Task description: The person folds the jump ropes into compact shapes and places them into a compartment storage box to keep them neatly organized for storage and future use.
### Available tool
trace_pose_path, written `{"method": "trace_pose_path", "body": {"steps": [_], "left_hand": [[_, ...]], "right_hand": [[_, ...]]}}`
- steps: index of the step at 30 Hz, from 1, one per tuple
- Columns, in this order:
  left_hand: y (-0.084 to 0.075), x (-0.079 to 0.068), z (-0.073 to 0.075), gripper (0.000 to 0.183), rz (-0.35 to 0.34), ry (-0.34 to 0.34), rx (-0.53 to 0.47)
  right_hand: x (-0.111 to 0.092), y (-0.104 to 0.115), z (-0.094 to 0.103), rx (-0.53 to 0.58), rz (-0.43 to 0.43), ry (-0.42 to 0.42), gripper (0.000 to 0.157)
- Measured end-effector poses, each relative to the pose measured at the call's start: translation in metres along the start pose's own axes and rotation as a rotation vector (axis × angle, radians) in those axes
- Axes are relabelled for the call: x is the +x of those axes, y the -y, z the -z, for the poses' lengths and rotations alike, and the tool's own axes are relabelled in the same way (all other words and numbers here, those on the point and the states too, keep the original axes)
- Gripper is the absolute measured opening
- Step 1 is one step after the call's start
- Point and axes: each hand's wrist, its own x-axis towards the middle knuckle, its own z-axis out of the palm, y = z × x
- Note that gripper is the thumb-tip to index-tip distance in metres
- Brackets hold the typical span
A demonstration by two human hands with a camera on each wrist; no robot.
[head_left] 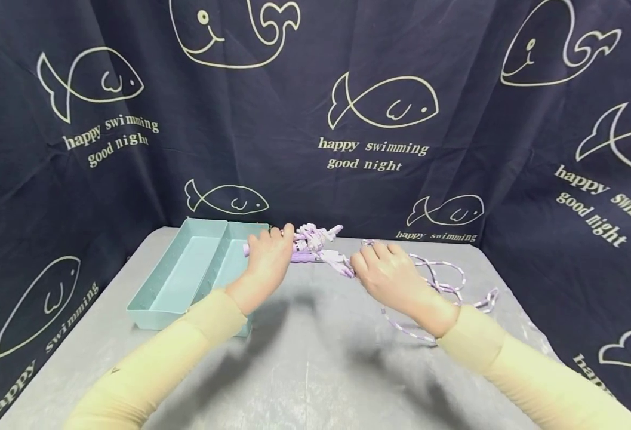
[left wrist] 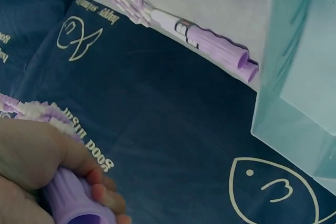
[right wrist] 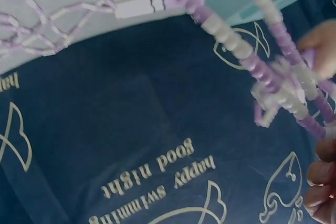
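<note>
My left hand (head_left: 267, 260) grips the purple handle (left wrist: 76, 198) of a beaded jump rope, held up in front of me. Its purple and white beaded cord (head_left: 315, 236) is bunched just right of that hand. My right hand (head_left: 387, 275) has its fingers curled round the other end of the bunched cord; in the right wrist view its fingertips (right wrist: 320, 182) show at the right edge, beside beaded strands (right wrist: 262, 74). A second jump rope lies on the table, with a purple and white handle (left wrist: 210, 43) near the container.
A teal two-compartment container (head_left: 172, 310) stands on the left of the grey table (head_left: 304, 382). Loops of loose beaded cord (head_left: 446, 286) spread over the table at the right, partly behind my right hand. A dark blue printed curtain (head_left: 294, 119) encloses the back and sides.
</note>
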Motion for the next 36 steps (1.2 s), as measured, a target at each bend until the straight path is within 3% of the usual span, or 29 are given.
{"method": "trace_pose_path", "body": {"steps": [8, 14, 24, 31, 36], "left_hand": [[-0.012, -0.008, -0.002, 0.018, -0.151, -0.019, 0.057], [-0.026, -0.014, 0.001, 0.017, -0.272, -0.017, 0.081], [-0.037, -0.013, 0.011, 0.016, -0.458, 0.141, 0.106], [-0.037, -0.014, 0.009, 0.015, -0.611, 0.062, 0.05], [-0.037, -0.016, 0.012, 0.015, -0.675, 0.019, 0.048]], "right_hand": [[0.029, -0.012, 0.015, 0.002, -0.018, -0.125, 0.028], [0.04, -0.018, 0.018, -0.021, -0.011, -0.161, 0.031], [0.038, -0.04, -0.004, -0.027, -0.031, -0.12, 0.03], [0.031, -0.049, -0.024, 0.0, -0.059, -0.044, 0.027], [0.028, -0.05, -0.032, 0.011, -0.064, -0.027, 0.026]]}}
